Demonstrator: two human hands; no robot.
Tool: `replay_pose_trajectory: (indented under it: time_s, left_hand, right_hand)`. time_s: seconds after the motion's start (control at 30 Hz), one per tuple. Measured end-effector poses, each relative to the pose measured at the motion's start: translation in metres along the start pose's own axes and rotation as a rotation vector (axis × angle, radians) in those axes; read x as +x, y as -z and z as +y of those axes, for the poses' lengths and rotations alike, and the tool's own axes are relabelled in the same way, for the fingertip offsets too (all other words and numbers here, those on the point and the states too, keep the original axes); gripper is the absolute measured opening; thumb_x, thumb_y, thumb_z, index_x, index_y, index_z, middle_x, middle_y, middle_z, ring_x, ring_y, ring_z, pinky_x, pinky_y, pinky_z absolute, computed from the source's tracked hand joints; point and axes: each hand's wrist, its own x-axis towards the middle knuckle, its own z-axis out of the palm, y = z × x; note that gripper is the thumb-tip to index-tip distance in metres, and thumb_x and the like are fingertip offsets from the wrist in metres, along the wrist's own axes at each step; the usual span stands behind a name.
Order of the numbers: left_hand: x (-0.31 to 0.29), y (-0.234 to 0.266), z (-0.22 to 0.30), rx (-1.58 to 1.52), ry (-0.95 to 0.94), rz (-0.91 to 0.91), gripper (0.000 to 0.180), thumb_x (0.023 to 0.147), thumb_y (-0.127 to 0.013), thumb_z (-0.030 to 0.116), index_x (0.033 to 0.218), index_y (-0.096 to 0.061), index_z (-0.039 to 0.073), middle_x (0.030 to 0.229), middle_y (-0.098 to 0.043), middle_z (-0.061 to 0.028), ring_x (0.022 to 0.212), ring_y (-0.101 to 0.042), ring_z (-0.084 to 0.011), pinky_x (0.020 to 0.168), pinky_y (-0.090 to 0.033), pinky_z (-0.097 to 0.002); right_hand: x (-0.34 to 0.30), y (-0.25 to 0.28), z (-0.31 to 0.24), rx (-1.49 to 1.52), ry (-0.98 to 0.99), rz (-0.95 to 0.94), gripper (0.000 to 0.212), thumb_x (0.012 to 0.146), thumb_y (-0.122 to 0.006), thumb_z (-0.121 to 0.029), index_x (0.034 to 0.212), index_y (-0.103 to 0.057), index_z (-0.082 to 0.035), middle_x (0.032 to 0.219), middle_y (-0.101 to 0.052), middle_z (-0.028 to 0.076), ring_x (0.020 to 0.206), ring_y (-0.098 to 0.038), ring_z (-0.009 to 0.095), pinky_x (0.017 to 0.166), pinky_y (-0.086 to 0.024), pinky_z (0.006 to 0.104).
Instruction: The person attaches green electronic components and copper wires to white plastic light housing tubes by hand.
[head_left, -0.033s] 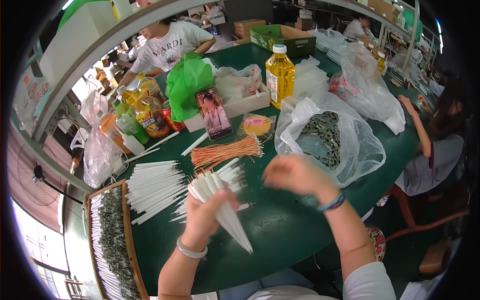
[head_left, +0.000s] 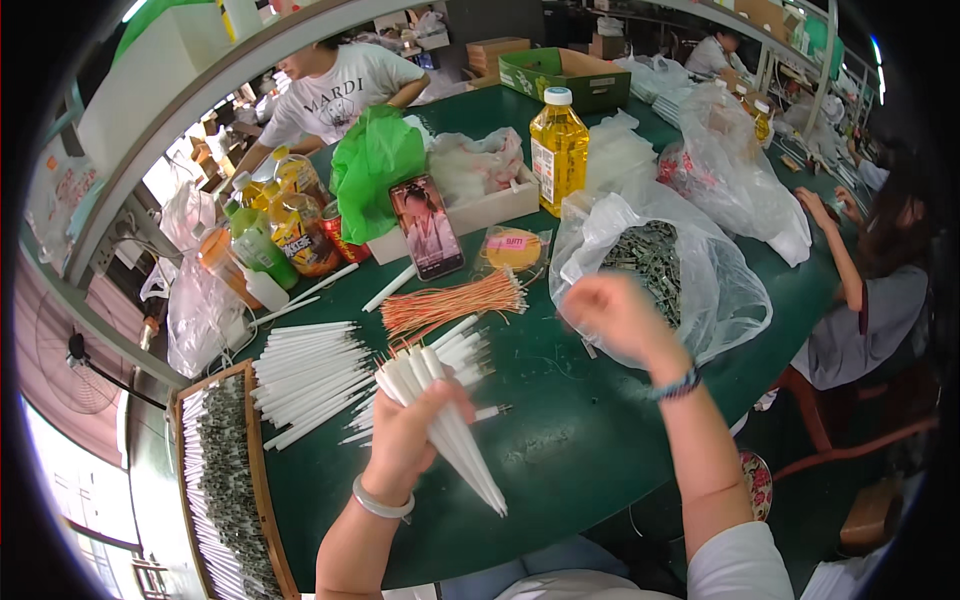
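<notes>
The green table [head_left: 600, 440] is carrying all the work items and is filling most of the view. At its lower left edge, a long wooden tray [head_left: 262, 500] is lying packed with rows of finished white tubes and dark parts.

Beyond the right hand, a large clear plastic bag [head_left: 720, 290] is sitting open, holding a heap of small dark components [head_left: 645, 255]. A bottle of yellow oil [head_left: 558, 150] is standing upright behind it, just beside a shallow white box [head_left: 490, 210]. A phone [head_left: 427, 228] is leaning against that box with its screen lit.

A loose stack of white tubes [head_left: 310, 375] is lying on the table to the left of the hands. A bundle of orange wires [head_left: 450, 305] is lying just beyond the hands, near the phone.

The left hand [head_left: 405, 440] is gripping a fan of white tubes [head_left: 450, 430]; its fingers are curling together around the bundle, with the tube ends sticking up past the thumb and the tapered ends pointing down toward the person. A pale bracelet is sitting on that wrist.

The right hand [head_left: 615, 310] is hovering above the table near the plastic bag, apart from the tubes. It is blurred; the fingers appear to be bunching inward, and whether they are pinching anything cannot be told.
</notes>
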Motion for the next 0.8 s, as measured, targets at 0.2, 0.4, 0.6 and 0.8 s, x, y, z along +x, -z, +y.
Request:
replay_pose_trajectory:
  time_s: [0.2, 0.4, 0.6, 0.8]
  left_hand:
    - [-0.005, -0.003, -0.005, -0.099, 0.182, -0.048, 0.022, 0.08, -0.058, 0.013, 0.094, -0.047, 0.0, 0.075, -0.053, -0.0088, 0.063, -0.057, -0.0194, 0.056, -0.049, -0.0332]
    - [0.002, 0.005, -0.011, -0.067, 0.183, -0.067, 0.021, 0.08, -0.06, 0.016, 0.089, -0.05, 0.001, 0.073, -0.054, -0.0076, 0.064, -0.056, -0.017, 0.059, -0.047, -0.0301]
    - [-0.001, 0.009, -0.005, -0.013, 0.143, -0.036, 0.023, 0.079, -0.061, 0.016, 0.092, -0.051, 0.001, 0.076, -0.056, -0.0087, 0.065, -0.055, -0.0165, 0.059, -0.046, -0.029]
    - [-0.003, 0.002, -0.003, 0.016, 0.091, -0.045, 0.022, 0.077, -0.062, 0.007, 0.095, -0.051, 0.0, 0.08, -0.057, -0.0085, 0.069, -0.056, -0.016, 0.061, -0.047, -0.0289]
  right_hand:
    - [0.03, 0.064, 0.104, -0.928, 0.072, 0.511, 0.005, 0.07, -0.061, -0.009, 0.072, -0.06, -0.005, 0.078, -0.058, 0.013, 0.078, -0.055, 0.03, 0.069, -0.045, 0.0391]
    - [0.03, 0.062, 0.101, -1.115, 0.174, 0.572, 0.011, 0.066, -0.062, -0.004, 0.074, -0.056, -0.003, 0.071, -0.054, 0.011, 0.071, -0.051, 0.03, 0.068, -0.043, 0.0381]
    - [0.02, 0.043, 0.038, -0.352, 0.173, 0.563, 0.018, 0.072, -0.06, -0.001, 0.088, -0.055, -0.001, 0.074, -0.059, 0.008, 0.069, -0.057, 0.02, 0.061, -0.046, 0.0304]
    - [-0.018, -0.057, -0.045, 0.858, -0.094, -0.065, 0.022, 0.076, -0.061, -0.002, 0.097, -0.055, 0.0, 0.077, -0.062, 0.008, 0.066, -0.059, 0.011, 0.063, -0.051, 0.0248]
